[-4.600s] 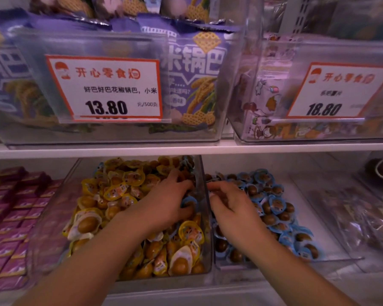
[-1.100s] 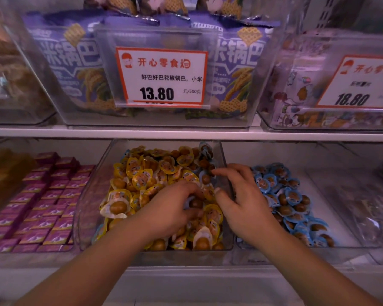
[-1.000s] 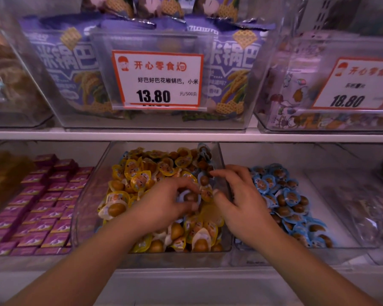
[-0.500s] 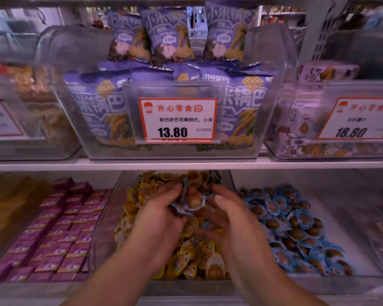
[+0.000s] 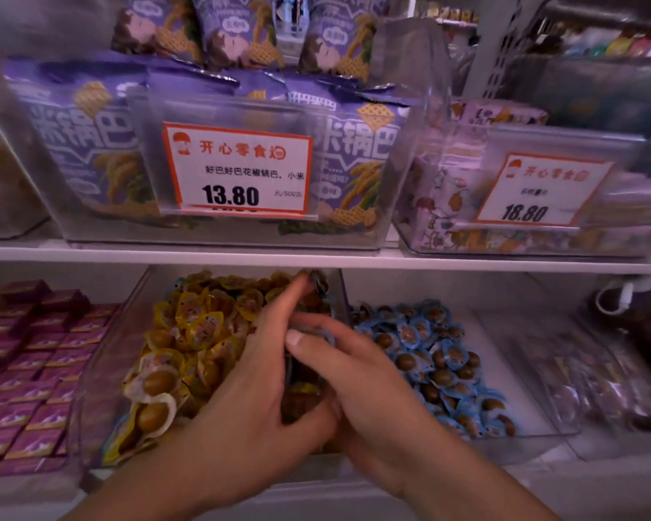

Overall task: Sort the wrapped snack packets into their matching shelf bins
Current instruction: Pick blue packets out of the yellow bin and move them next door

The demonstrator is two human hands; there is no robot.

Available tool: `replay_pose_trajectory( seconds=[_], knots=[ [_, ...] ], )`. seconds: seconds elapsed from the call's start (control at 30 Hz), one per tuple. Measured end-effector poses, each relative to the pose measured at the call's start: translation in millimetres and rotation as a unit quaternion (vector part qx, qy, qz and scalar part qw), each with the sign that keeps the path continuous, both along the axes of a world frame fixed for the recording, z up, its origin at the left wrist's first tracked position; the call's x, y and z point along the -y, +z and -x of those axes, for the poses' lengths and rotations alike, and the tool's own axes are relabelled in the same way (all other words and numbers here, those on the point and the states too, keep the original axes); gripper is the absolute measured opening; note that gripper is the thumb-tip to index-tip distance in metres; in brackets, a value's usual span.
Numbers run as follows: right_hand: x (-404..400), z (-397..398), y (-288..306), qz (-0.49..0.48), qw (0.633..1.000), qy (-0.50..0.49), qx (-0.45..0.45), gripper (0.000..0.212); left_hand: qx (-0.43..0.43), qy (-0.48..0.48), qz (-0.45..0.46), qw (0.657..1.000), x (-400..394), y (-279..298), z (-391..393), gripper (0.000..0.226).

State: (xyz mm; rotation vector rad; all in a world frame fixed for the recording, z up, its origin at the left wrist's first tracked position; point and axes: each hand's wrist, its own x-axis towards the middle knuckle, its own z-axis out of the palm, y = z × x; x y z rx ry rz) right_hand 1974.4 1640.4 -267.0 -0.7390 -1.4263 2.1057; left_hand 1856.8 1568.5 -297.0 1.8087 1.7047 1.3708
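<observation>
Hands over the yellow-packet bin (image 5: 102,370).
Left hand (image 5: 241,400) and right hand (image 5: 358,381) cup blue-wrapped packets (image 5: 316,334); neighbouring bin (image 5: 504,355) holds blue ones.

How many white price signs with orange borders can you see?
2. The 13.80 price sign is on the purple snack bag bin; the 18.80 price sign is on the bin to its right. Others may be out of view.

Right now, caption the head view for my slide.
Both hands, left hand and right hand, meet over the yellow-packet bin, beside the blue-packet bin.
</observation>
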Motion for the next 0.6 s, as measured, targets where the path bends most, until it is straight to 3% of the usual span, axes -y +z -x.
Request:
replay_pose_trajectory(
  seconds=[0.13, 0.2, 0.3, 0.37, 0.4, 0.43, 0.5, 0.53, 0.6],
  knots=[
    [-12.9, -20.4, 0.0, -0.084, 0.995, 0.05, -0.003, 0.018, 0.004, -0.046, 0.02, 0.999, -3.0, 7.2, -8.6, 0.093],
    [-31.5, -34.9, -0.4, -0.123, 0.991, 0.054, 0.009, 0.017, 0.024, -0.075, 0.006, 0.997, -8.0, 7.2, -6.6, 0.074],
    [-75.2, -54.7, -11.1, -0.186, 0.974, -0.012, 0.128, 0.011, 0.05, 0.006, -0.006, 0.999, -20.5, -1.5, 11.2, 0.04],
    [-104.4, -59.3, -26.8, -0.213, 0.948, -0.072, 0.225, 0.013, -0.018, 0.078, 0.023, 0.996, -30.2, -13.1, 28.4, 0.022],
    [-116.3, -58.7, -33.7, -0.191, 0.949, -0.099, 0.232, 0.011, -0.07, 0.098, 0.045, 0.992, -34.2, -19.3, 35.7, 0.019],
    [-127.7, -55.9, -39.1, -0.14, 0.96, -0.133, 0.203, 0.01, -0.116, 0.102, 0.064, 0.986, -37.1, -25.3, 41.3, 0.018],
    [-147.0, -50.0, -45.2, -0.071, 0.967, -0.197, 0.146, 0.039, -0.177, 0.078, 0.113, 0.975, -39.3, -33.6, 48.1, 0.021],
    [-153.1, -48.6, -46.2, -0.101, 0.955, -0.212, 0.181, 0.051, -0.206, 0.066, 0.14, 0.966, -39.4, -36.4, 50.2, 0.028],
    [-153.9, -45.4, -48.3, -0.239, 0.901, -0.199, 0.303, 0.053, -0.281, 0.055, 0.195, 0.938, -41.1, -40.9, 54.8, 0.048]
  ],
)
